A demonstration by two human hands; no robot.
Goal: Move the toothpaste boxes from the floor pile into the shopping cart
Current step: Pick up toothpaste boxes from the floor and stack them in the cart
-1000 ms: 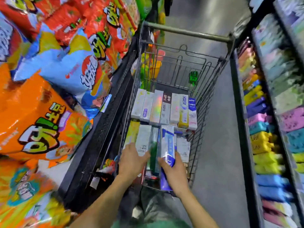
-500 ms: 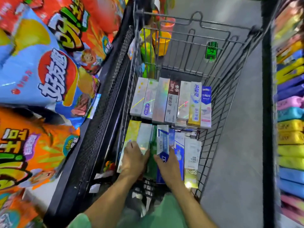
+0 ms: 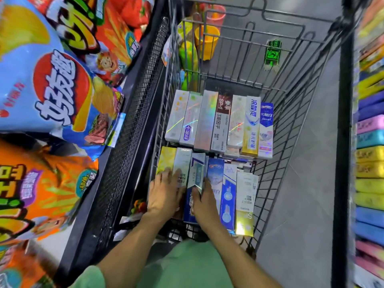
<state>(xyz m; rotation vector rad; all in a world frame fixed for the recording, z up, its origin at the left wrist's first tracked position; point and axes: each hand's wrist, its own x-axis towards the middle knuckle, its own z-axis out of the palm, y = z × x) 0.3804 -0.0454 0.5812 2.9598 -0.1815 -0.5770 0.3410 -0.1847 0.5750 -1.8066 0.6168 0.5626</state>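
Note:
A wire shopping cart (image 3: 291, 121) holds two rows of toothpaste boxes lying side by side. The far row (image 3: 220, 123) has several pale, holographic and yellow boxes. The near row (image 3: 228, 190) has yellow, white and blue boxes. My left hand (image 3: 165, 194) rests flat with straight fingers on the yellow and white boxes at the near row's left. My right hand (image 3: 204, 199) pinches the near end of a silver-blue toothpaste box (image 3: 197, 173) lying in the near row. No floor pile is in view.
A black mesh shelf edge (image 3: 128, 142) with big snack bags (image 3: 52, 90) crowds the cart's left side. Shelves of coloured packs (image 3: 369, 163) line the right, with a strip of grey floor (image 3: 307, 183) between. Yellow and red buckets (image 3: 207, 38) stand beyond the cart.
The view has tilted down and closer to the cart. The silver-blue box in my right hand has gone from raised over the near row to lying lower among the boxes. My left hand stays on the left boxes.

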